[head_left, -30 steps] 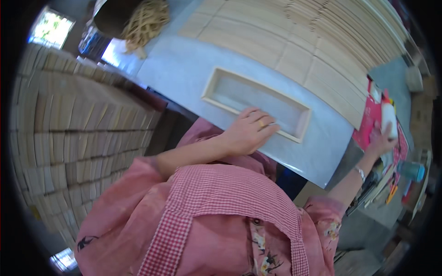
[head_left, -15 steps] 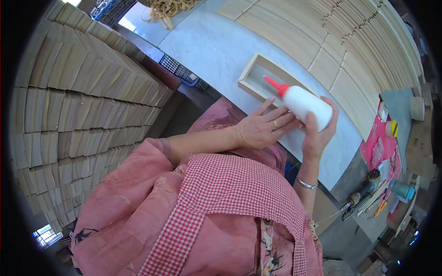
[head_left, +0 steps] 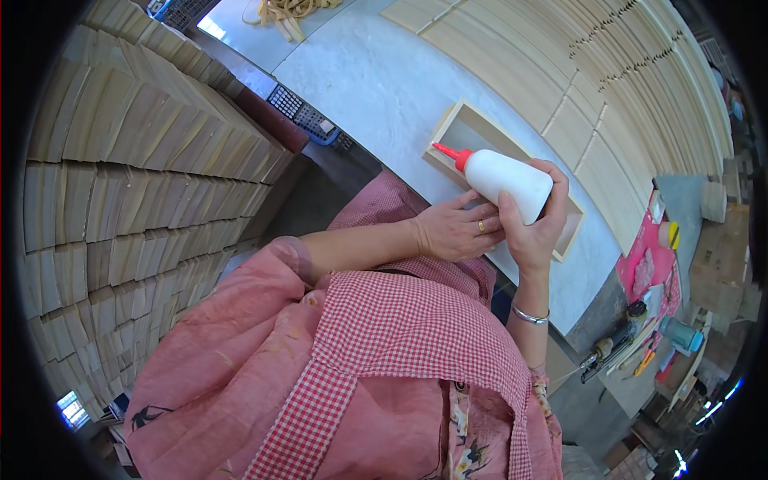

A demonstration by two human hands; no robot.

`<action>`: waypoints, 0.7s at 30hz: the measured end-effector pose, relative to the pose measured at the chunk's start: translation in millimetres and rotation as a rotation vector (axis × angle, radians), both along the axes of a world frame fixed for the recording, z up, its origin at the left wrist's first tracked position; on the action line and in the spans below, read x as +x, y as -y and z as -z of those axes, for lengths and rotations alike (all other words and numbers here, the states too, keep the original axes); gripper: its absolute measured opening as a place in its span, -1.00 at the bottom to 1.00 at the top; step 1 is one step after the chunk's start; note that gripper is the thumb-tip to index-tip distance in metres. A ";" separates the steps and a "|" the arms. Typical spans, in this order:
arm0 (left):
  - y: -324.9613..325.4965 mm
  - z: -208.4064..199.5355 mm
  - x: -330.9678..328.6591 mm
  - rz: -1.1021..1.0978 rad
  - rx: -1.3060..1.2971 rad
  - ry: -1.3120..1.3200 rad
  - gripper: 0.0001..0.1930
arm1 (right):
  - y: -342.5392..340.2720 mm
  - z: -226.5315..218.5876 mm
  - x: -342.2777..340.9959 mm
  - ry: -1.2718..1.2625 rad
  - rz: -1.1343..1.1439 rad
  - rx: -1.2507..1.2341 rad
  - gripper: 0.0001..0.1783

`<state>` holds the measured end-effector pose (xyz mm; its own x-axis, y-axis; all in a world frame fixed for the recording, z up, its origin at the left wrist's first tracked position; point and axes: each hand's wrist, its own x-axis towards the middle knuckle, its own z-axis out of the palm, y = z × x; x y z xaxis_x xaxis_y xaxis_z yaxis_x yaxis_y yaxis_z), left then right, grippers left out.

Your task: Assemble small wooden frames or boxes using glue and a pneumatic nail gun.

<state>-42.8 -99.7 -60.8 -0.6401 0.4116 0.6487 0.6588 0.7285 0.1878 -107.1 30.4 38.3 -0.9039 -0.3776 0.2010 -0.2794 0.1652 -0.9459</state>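
Observation:
A white squeeze bottle [head_left: 512, 182] with a red pointed nozzle lies tilted in my right hand [head_left: 538, 222], its fingers wrapped round the bottle's base end. The nozzle points left, over the left end of a shallow rectangular wooden box frame [head_left: 450, 120] lying on the pale table. My left hand [head_left: 460, 230], with a gold ring, is at the frame's near side, below the bottle. Its fingers are stretched toward the right and partly overlap; the bottle and right hand are close to them. Whether they touch the frame is hard to see.
Rows of thin wooden boards [head_left: 512, 64] are stacked along the table's far side. Tall wood stacks [head_left: 120, 144] rise at the left. Tan strips [head_left: 292, 12] lie at the far left of the table [head_left: 352, 80]. Tools and a teal jar [head_left: 680, 334] are at the right.
My right hand has brought the bottle left, its nozzle now lower at the frame's left end. The left hand's fingers have drawn closer together. More of the frame's right end shows.

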 end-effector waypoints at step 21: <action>-3.3 -0.5 -0.6 -0.077 -0.057 -0.029 -0.49 | 18.1 4.2 -39.6 -0.219 0.192 0.084 -0.39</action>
<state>-43.4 -96.4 -60.3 -0.6526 0.3984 0.6445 0.6047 0.7864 0.1261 -146.7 12.3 34.1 -0.8990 -0.2275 0.3743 -0.4312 0.3100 -0.8473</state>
